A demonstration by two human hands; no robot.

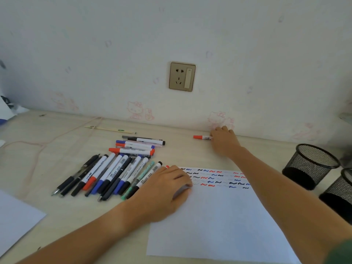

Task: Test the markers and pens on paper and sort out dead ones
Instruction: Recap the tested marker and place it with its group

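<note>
The right hand [224, 142] reaches far forward to the wall's foot, its fingers curled over the rear end of a red-capped marker [202, 137] that lies flat on the desk [57, 134], cap pointing left. The left hand [165, 189] lies palm down on the upper left corner of the test paper [219, 221], fingers loosely bent; a red tip shows just beyond its knuckles, but whether it grips anything cannot be told. Rows of black, blue and red squiggles [217, 178] run right from that hand. Left of it lies a pile of markers and pens [118, 168]. Right of the right forearm stand two black mesh pen cups [312, 164], their insides dark and their contents unclear.
</note>
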